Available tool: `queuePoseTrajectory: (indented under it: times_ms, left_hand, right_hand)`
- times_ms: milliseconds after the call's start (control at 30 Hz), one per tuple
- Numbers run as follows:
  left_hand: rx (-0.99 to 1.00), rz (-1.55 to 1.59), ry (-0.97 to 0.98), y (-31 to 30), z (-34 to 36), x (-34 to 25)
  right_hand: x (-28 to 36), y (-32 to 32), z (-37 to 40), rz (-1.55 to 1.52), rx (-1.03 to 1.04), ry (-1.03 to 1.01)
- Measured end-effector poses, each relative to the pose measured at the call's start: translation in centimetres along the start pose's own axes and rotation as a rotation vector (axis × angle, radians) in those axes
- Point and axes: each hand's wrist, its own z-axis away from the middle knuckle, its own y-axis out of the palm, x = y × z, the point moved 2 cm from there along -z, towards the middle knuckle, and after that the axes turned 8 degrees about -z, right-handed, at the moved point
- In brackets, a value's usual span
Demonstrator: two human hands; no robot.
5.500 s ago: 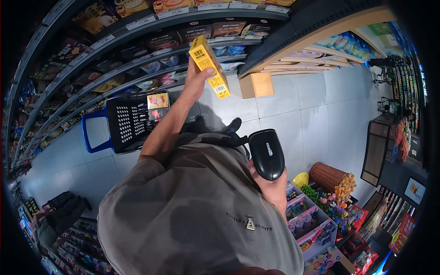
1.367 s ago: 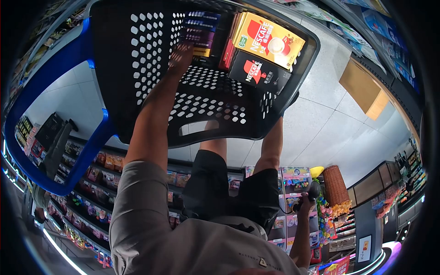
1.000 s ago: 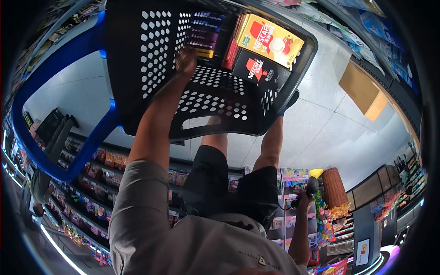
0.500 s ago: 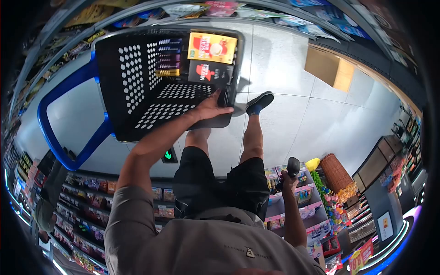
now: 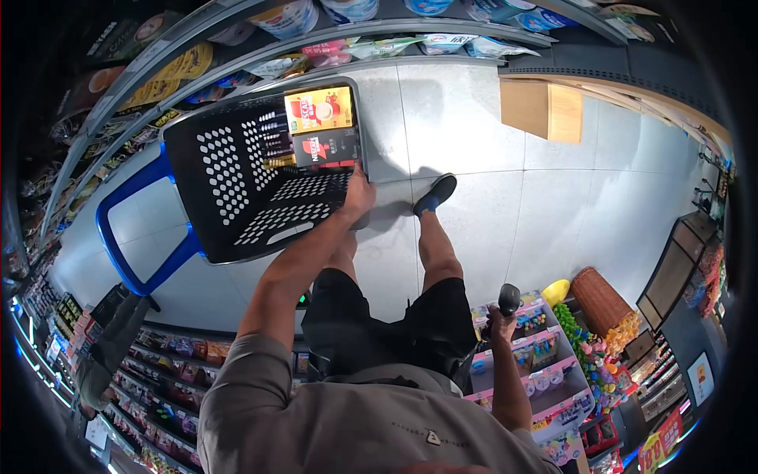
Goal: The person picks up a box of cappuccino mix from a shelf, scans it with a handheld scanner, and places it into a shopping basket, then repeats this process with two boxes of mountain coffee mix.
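Observation:
A black perforated shopping basket [image 5: 237, 197] with a blue handle [image 5: 134, 245] sits on the tiled floor in front of my feet. Inside lie a yellow Nescafe box [image 5: 320, 109], a black Nescafe box [image 5: 326, 148] and several smaller packs. My left hand [image 5: 359, 193] reaches down and grips the basket's near right rim. My right hand [image 5: 499, 320] hangs by my side, closed around a black barcode scanner [image 5: 509, 299] that points upward.
Stocked shelves [image 5: 260, 47] curve along the far side behind the basket. A wooden box [image 5: 541, 110] stands on the floor at the right. A display stand of small goods [image 5: 537, 355] and a woven basket [image 5: 604, 300] are by my right side. Another person [image 5: 110, 347] stands at the lower left.
The yellow box I held up is no longer in my left hand. That hand came out of the basket's inside and now holds its rim. The basket looks farther away as my view rose.

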Motion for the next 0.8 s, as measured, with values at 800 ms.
queuePoseTrajectory:
  times_ms: [800]
  left_hand:
    - [-0.070, 0.188, 0.053, 19.7, -6.9, -16.1]
  right_hand:
    - [-4.2, -2.3, -1.7, -0.138, -0.022, 0.083]
